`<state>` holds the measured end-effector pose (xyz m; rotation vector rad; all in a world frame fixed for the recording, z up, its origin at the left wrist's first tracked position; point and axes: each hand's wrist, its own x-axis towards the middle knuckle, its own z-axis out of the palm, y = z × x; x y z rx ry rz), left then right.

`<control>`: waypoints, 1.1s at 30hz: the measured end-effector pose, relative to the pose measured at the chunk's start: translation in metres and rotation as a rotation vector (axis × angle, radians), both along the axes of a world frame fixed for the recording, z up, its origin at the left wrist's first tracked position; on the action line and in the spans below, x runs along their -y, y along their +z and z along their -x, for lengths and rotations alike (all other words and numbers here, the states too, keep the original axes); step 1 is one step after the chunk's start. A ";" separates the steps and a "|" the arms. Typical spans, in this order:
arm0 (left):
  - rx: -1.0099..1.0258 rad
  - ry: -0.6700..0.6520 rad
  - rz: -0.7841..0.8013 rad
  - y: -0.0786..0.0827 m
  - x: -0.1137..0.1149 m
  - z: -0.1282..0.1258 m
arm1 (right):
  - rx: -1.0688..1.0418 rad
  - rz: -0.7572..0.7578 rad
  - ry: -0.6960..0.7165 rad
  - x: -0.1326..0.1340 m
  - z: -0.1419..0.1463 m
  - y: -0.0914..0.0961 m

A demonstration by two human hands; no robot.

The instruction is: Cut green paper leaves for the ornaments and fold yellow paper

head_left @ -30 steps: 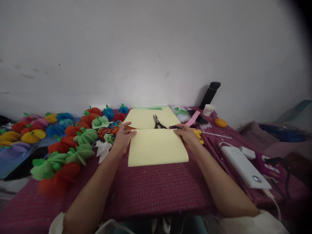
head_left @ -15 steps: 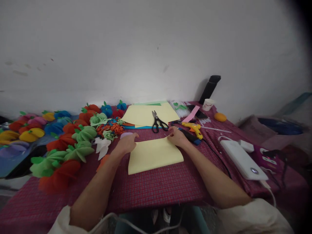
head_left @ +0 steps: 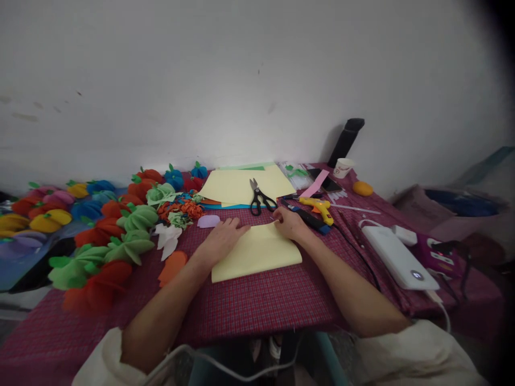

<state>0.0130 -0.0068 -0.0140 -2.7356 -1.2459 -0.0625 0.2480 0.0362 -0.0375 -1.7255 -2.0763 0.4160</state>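
Note:
A pale yellow sheet of paper, seemingly folded over, lies on the checked tablecloth in front of me. My left hand rests flat across its upper left corner, fingers stretched out towards the middle. At the upper right corner, my right hand pinches the sheet's far edge between thumb and fingers. Just beyond the sheet lie black-handled scissors, blades partly apart and pointing to the wall. A small lilac paper piece lies beside my left hand, and orange cut pieces lie by my left forearm.
Larger yellow sheets are stacked at the back. Several colourful paper pumpkins and scraps crowd the left. On the right are a yellow glue gun with its cable, a paper cup, an orange fruit and a white power bank.
My left hand has slid rightward from the sheet's left edge and flattened over its upper corner. My right hand keeps its pinch at the far right edge. The view has shifted slightly.

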 end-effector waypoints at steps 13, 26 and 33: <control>0.012 0.056 0.055 -0.005 0.004 -0.013 | 0.189 -0.054 0.076 0.007 0.002 0.007; 0.192 -0.222 0.221 -0.017 -0.005 -0.029 | 0.335 -0.066 0.269 0.012 0.027 0.015; 0.491 -0.144 0.335 -0.028 -0.009 -0.013 | 0.277 -0.017 0.539 0.040 0.024 0.021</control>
